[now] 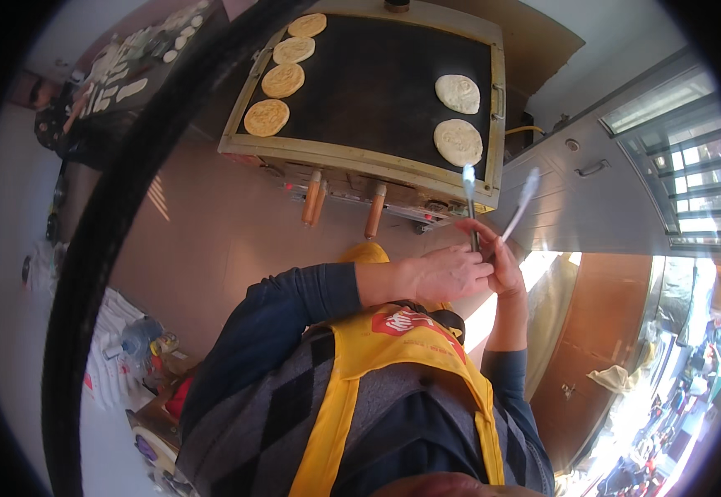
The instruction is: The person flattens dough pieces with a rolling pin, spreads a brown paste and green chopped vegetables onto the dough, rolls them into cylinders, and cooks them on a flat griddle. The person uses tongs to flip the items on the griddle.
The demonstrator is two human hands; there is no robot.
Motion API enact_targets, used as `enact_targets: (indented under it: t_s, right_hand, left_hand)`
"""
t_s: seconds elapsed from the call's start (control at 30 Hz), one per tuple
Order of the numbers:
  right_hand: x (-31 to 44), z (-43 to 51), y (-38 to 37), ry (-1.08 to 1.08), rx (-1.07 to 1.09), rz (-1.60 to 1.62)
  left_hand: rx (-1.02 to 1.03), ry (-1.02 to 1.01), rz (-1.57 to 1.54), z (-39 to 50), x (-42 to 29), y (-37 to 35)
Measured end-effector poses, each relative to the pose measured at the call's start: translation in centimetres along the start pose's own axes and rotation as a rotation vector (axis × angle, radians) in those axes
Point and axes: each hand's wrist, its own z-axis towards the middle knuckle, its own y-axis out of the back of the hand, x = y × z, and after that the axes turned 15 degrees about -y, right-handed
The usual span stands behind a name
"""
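My left hand and right hand meet before my apron, both closed around the lower part of what look like metal tongs. The two arms spread upward; my fingers hide where they join. One tip overlaps the lower edge of a pale flatbread in this view; I cannot tell whether it touches. Another pale flatbread lies beyond it on the dark griddle. Along the griddle's left side, several browned flatbreads form a row.
Wooden handles jut from the griddle's front. A grey door with a barred window stands right, above a brown panel. Far left, a person is at a table bearing dough pieces. A water jug stands lower left.
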Motion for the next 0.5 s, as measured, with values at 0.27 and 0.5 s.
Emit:
enact_targets:
  t_s: [0.27, 0.5]
  right_hand:
    - [4.3, 3.4, 4.2, -0.151, -0.530, -0.490]
    - [5.7, 4.2, 7.9, -0.367, -0.605, -0.735]
  left_hand:
    - [-0.162, 0.159, 0.109, -1.3, 4.0, -0.4]
    - [-0.134, 0.445, 0.033, -7.1, 15.9, -4.7]
